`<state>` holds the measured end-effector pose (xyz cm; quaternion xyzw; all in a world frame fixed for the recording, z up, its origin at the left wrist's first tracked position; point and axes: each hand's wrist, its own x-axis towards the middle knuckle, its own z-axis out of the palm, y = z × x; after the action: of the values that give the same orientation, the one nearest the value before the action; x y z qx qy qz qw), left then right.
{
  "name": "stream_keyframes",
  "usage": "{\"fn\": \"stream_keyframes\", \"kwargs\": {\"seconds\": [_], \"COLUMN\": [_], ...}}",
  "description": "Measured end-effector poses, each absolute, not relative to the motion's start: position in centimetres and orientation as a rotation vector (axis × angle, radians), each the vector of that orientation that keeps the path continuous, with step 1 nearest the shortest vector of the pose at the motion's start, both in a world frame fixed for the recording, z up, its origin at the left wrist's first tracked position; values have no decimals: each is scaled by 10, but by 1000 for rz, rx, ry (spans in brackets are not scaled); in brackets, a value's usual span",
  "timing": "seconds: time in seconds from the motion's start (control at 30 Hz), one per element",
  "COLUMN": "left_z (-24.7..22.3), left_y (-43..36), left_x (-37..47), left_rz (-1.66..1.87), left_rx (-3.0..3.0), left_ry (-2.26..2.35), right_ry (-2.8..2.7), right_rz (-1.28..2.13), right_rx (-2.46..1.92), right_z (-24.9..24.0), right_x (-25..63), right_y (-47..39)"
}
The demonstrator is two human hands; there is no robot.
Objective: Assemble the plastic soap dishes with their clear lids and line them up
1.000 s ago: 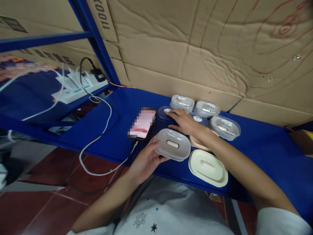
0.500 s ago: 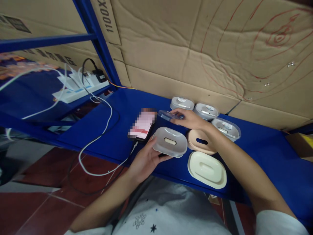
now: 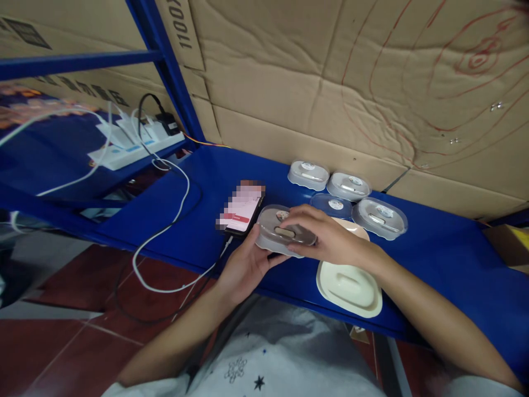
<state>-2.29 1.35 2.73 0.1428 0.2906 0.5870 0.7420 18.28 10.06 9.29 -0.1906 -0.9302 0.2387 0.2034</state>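
Note:
My left hand [image 3: 248, 267] holds a grey oval dish [image 3: 268, 237] by its left end and underside. A clear lid [image 3: 270, 214] with a round sticker sits on top of the dish. The fingers of my right hand [image 3: 318, 229] grip this lid from above and at its right side. Under my right wrist, a peach dish [image 3: 351, 225] is partly hidden. Nearer the front edge lies a cream oval dish [image 3: 350, 289]. Behind my right hand a loose clear lid [image 3: 330, 205] with a sticker rests on the blue table.
Three lidded dishes [image 3: 308, 175] stand along the cardboard wall [image 3: 281, 82]. A phone [image 3: 243, 207] with a white cable [image 3: 185, 187] lies left of my hands. Farther left is a power strip [image 3: 136, 153] by a blue post. A cardboard box [image 3: 506, 248] sits at the right.
My right hand has brought the clear lid down and right onto the grey dish in my left hand. The loose lid behind, earlier covered by my right hand, now shows.

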Motion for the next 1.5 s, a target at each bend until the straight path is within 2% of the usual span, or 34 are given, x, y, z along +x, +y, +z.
{"fn": "stream_keyframes", "kwargs": {"seconds": [0.37,0.63,0.83,1.0,1.17,1.37,1.5], "left_z": [32,27,16,18,29,29,26], "left_y": [15,14,10,9,11,8,8], "left_x": [-23,-24,-23,-21,-20,-22,-24], "left_rz": [1324,1354,1422,1477,1401,1314,1305], "left_rx": [249,324,419,404,448,553,596], "left_ry": [638,547,612,609,487,496,535], "right_ry": [-2727,-2720,-2748,-2755,-2595,-2557,-2700], "right_rz": [243,366,184,163,271,139,55], "right_rx": [-531,-486,-469,-553,-607,-720,-850], "right_z": [73,86,86,90,88,82,74], "right_x": [184,189,190,188,177,116,75], "right_y": [88,83,69,74,121,222,257]}}
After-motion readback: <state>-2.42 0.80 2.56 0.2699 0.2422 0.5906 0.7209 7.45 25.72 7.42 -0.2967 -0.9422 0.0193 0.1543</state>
